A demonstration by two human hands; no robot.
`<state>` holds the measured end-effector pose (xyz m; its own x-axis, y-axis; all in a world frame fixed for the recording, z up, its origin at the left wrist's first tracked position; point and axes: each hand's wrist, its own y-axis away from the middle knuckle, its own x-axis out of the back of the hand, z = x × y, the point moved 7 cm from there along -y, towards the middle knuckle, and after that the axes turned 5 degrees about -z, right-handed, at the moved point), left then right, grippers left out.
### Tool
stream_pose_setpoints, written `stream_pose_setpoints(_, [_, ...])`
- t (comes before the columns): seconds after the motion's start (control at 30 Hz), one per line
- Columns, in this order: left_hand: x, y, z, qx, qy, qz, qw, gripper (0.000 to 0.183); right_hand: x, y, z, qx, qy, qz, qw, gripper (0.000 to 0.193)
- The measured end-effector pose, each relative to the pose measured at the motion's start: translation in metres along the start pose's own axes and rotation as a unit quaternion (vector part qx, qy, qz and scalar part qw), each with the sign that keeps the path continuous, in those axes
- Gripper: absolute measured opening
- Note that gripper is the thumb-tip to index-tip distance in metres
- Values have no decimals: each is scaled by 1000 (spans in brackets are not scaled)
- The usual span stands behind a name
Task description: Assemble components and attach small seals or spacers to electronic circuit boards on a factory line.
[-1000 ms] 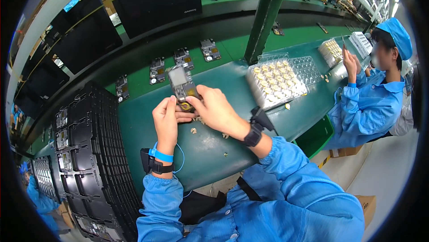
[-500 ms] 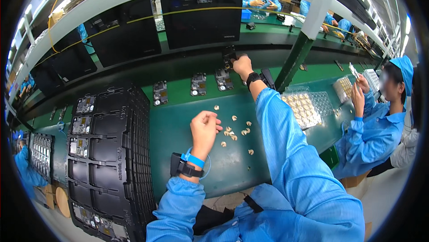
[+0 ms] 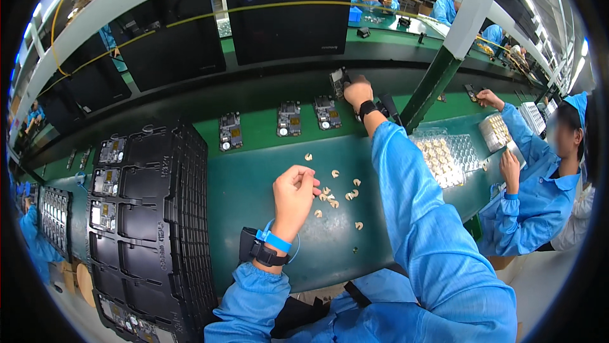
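My right hand [image 3: 360, 91] reaches to the far side of the bench and grips a dark circuit board [image 3: 337, 83] by its right edge, its fingers partly hidden. Left of it, several similar circuit boards [image 3: 289, 118] lie in a row on the green strip. My left hand [image 3: 293, 198] hovers over the near mat with fingers curled together; whatever they hold, if anything, is hidden. Close by its fingertips, several small cream-coloured notched round pieces [image 3: 333, 203] lie scattered on the green mat [image 3: 266, 159].
A tall stack of black trays [image 3: 190, 216] with some boards stands at left. To the right are a clear blister tray of cream pieces [image 3: 438, 159] and a green post [image 3: 431, 89]. A co-worker [image 3: 539, 178] in blue sits at right. Black panels [image 3: 285, 19] stand behind.
My right hand still holds the board, which has tilted to show its component side. My left hand's fingers have drawn closer together. The co-worker's hand has reached toward a board on the far strip.
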<state>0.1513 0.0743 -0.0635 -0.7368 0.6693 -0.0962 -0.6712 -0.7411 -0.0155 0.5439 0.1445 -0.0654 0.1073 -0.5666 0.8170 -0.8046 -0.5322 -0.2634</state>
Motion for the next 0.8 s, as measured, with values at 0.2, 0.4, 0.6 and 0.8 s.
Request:
stream_pose_setpoints(0.2, [-1, 0, 2, -11, -9, -2, 1000, 17, 27, 21, -7, -22, 15, -21, 999, 30])
stream_pose_setpoints(0.4, [0, 1, -4, -7, -15, -9, 1000, 17, 42, 60, -20, -41, 25, -58, 997, 24])
stream_pose_setpoints(0.6, [-5, 0, -2, -6, -3, -10, 1000, 16, 31, 66, -14, -64, -38, -136, 988, 24])
stream_pose_setpoints(0.8, [1, -1, -11, 11, 14, -13, 1000, 16, 99, 142, -101, 181, 176, 42, 967, 5])
